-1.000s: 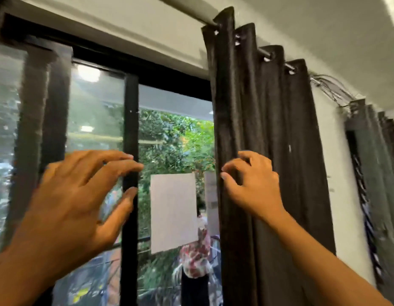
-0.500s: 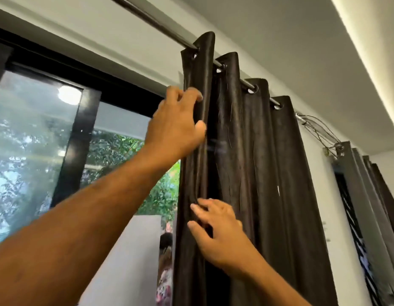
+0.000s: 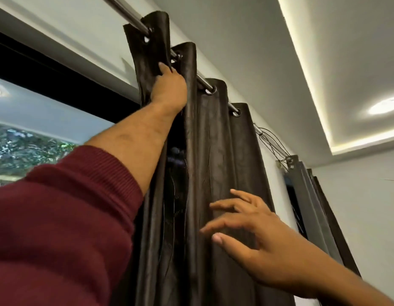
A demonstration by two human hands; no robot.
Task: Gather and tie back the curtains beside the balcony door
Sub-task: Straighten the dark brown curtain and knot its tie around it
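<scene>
A dark brown eyelet curtain hangs in folds from a metal rod above the balcony door. My left hand, arm raised in a maroon sleeve, grips the leftmost fold of the curtain just under the rod. My right hand is lower, fingers spread, its fingertips close to or brushing the front folds and holding nothing.
A second dark curtain hangs on the right against the white wall. Loose thin wires trail off the rod's right end. The ceiling has a lit recess and a round lamp.
My left hand has climbed higher and pushed into the top fold near the rod. My right hand has let go of the curtain edge and moved right, fingers spread. The view has tilted up.
</scene>
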